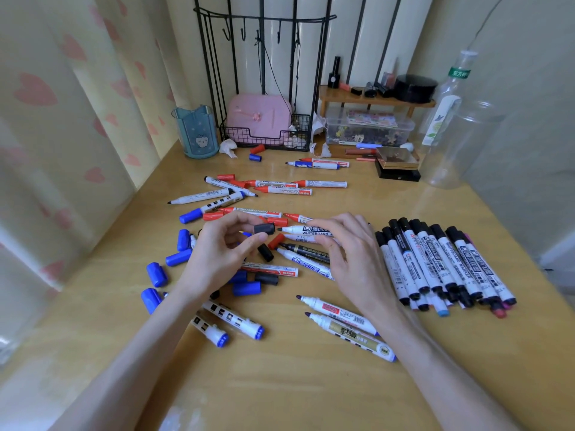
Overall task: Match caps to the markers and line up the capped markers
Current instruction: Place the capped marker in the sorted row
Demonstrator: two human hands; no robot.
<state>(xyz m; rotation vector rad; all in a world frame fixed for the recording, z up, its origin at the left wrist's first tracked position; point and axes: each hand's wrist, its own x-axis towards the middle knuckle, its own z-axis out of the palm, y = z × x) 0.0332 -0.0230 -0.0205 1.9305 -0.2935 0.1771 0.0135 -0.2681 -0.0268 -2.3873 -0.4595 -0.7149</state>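
Nearest us on the pale wooden desk point(280, 384), two uncapped white markers with blue end plugs point(231, 321) lie at seven o'clock of the hands, and two dark-tipped white markers point(342, 318) lie at five. Up to the hands now, dead centre. The left hand point(224, 247) pinches a short black plastic cap point(264, 228) between thumb and forefinger. The right hand point(348, 253) has its fingers curled over the barrel of a white whiteboard marker with a bare black tip point(306, 230). Tip and cap are level and just apart, not yet joined.

Loose blue caps point(157, 274) lie scattered at nine o'clock. At three, the row of black-capped white markers point(435, 262) lies side by side, barrels touching. Further out at twelve there's a jumble of uncapped red markers point(280, 189). Along the far edge stand a blue translucent pen pot point(196, 132) at eleven, a pink case point(258, 118) in a black wire basket at twelve, and a clear plastic bottle point(451, 119) at two.
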